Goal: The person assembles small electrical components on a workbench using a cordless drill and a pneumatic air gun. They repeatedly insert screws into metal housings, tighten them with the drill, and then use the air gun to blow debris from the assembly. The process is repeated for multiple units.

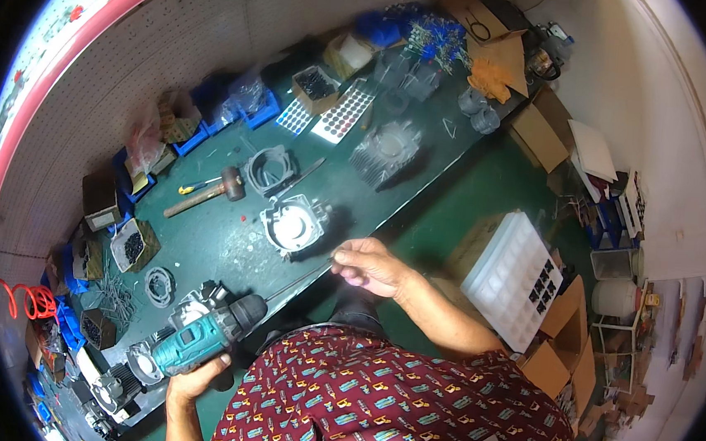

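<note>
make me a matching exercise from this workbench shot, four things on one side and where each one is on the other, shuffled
Things:
1. cordless drill
2. wooden-handled mallet
3. long drill bit
4. white compartment tray

Places:
A. on the floor to the right of the bench
B. held in the left hand
C. lying on the green bench top near the pegboard wall
D. its tip at the fingers of the right hand

Pairs: 1-B, 2-C, 3-D, 4-A
</note>
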Tool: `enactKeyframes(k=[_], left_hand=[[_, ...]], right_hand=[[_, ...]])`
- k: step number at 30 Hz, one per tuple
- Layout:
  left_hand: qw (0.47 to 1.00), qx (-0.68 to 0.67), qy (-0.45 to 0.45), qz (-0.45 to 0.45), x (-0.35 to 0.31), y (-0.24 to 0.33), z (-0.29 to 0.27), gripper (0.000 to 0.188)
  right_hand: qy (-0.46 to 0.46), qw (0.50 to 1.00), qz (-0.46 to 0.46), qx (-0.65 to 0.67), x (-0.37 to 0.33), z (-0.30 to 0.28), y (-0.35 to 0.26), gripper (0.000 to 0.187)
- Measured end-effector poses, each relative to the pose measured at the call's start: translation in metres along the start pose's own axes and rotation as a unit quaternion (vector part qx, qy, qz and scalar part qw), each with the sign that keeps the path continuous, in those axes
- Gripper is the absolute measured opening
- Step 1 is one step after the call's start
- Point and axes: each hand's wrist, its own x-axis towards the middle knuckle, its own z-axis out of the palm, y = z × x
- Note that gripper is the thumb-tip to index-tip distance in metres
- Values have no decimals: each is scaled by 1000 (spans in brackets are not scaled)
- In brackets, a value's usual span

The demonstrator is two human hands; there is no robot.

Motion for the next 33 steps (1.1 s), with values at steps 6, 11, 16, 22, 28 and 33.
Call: enactKeyframes(k=[6, 11, 16, 22, 28, 33], left_hand=[[997, -50, 60, -24, 25, 19, 61, 32], [996, -73, 51, -23, 52, 46, 112, 24], [993, -79, 80, -41, 59, 57, 142, 26], [990, -85, 107, -40, 58, 58, 156, 25], [990, -87, 109, -26, 55, 51, 151, 24], [989, -109, 98, 8, 53, 54, 142, 23]], right_hand=[[-36, 999, 12, 13, 15, -42, -53, 12], [-50, 999, 21, 6, 21, -77, -96, 13], [-72, 997, 35, 15, 26, -97, -115, 12], [-89, 995, 51, 16, 36, -102, -119, 12], [-98, 994, 46, 16, 40, -92, -115, 13], [-83, 996, 36, 8, 41, -76, -111, 13]])
